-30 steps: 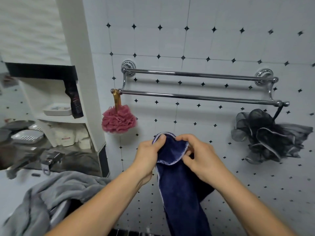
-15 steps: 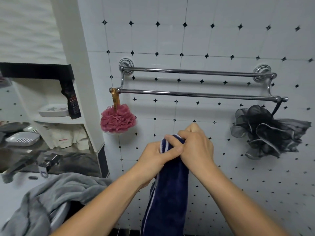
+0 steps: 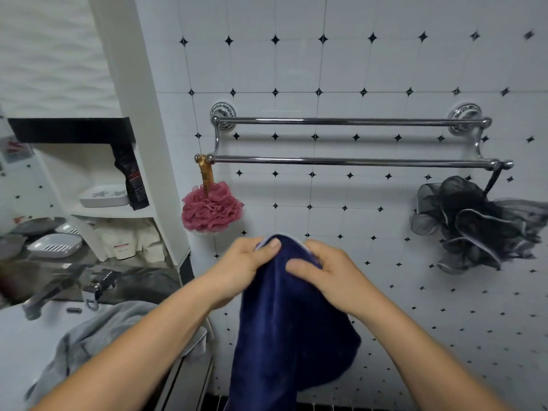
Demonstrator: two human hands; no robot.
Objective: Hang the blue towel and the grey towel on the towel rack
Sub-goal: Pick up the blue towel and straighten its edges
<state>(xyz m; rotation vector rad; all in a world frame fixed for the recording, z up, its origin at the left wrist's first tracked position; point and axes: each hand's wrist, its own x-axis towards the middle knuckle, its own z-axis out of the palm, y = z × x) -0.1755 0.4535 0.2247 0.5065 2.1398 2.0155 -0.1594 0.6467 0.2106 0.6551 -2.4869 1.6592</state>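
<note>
The left hand [image 3: 241, 266] has its thumb pressed on the front of the blue towel [image 3: 292, 324] near the top edge, the other fingers curled behind the cloth, so the fingers are pinched on the towel's upper left part. The right hand [image 3: 326, 277] grips the same top edge from the right, its thumb laid across the front of the fabric and its fingers wrapped round the back, clamped on the cloth. The two hands sit close together, just apart, with a pale-trimmed hem arching between them. Both forearms reach up from the bottom corners, wrists bent slightly inward. The towel hangs down from the hands in a bunched fold to the lower edge of the view.

It is held in front of the tiled wall, below the towel rack [image 3: 353, 161] and not touching it. Both chrome bars are bare along their length. A pink bath sponge [image 3: 212, 207] hangs from the left end of the lower bar, and a black one [image 3: 474, 223] hangs from the right end. The grey towel [image 3: 98, 333] lies crumpled on the white counter [image 3: 20, 336] at lower left, partly behind the left forearm. Beyond it are shelves holding a soap dish [image 3: 103, 195].
</note>
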